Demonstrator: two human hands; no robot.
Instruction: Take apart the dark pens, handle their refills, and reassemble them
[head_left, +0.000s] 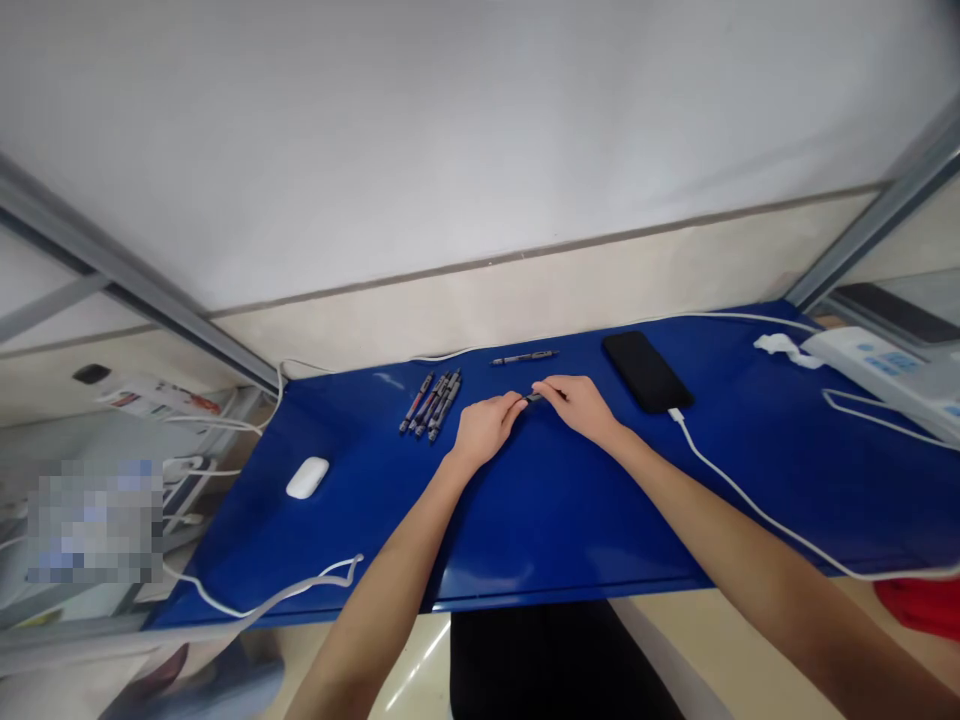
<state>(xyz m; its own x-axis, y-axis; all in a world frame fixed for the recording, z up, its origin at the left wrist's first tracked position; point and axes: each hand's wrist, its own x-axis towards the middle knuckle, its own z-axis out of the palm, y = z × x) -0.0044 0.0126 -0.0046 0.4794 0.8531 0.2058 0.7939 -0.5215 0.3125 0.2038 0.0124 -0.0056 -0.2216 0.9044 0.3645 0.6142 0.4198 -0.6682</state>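
Both hands meet near the middle of the blue table (562, 500), closed on the two ends of one dark pen (533, 397). My left hand (485, 430) pinches its left end, and my right hand (576, 402) pinches the right end; the fingers cover much of it. Just left of my left hand lies a group of several pens (431, 404), side by side and slanted. Another single pen (525, 357) rests flat beyond my hands, close to the table's back edge.
Right of my right hand lies a black phone (647, 371) with a white cable (735, 487) plugged in. A white case (307, 478) sits at the left. Tissue (787, 348) and a white box (885, 365) are at the far right. Another white cable (277, 597) crosses the front left edge.
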